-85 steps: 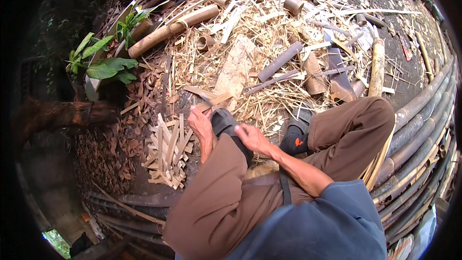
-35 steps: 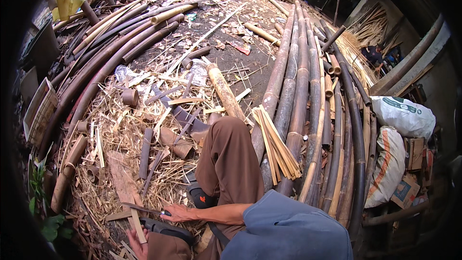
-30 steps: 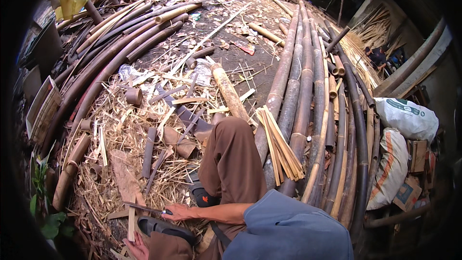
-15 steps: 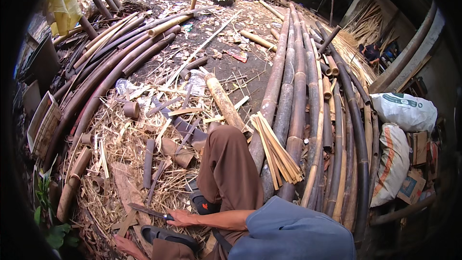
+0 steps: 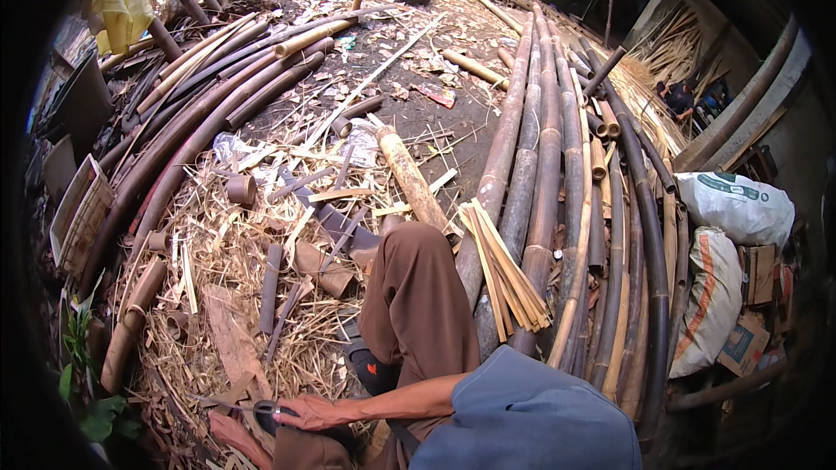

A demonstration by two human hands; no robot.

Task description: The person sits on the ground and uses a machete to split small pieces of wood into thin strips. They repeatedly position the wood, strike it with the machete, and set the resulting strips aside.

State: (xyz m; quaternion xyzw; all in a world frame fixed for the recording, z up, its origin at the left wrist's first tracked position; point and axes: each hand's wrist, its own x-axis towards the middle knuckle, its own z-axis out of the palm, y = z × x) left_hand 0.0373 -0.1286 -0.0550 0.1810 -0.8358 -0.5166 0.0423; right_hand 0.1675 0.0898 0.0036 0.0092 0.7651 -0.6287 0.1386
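My right hand is closed round the dark handle of a knife, at the lower left above my bent leg. Its blade points left, across a short bamboo strip. Just below the blade is my left hand, seemingly closed on the lower end of that strip; its fingers are partly hidden. A dark sandal shows behind the right hand. Brown trousers cover my raised knee. Beside that knee, a bundle of split bamboo strips lies on the poles.
Long dark bamboo poles run away on the right, and curved poles lie at left. Shavings and a flat wooden board cover the ground ahead. A cut bamboo length lies beyond my knee. White sacks stand far right.
My right hand has moved a little left and down with the knife, bringing the blade closer to my left hand. The view has shifted slightly.
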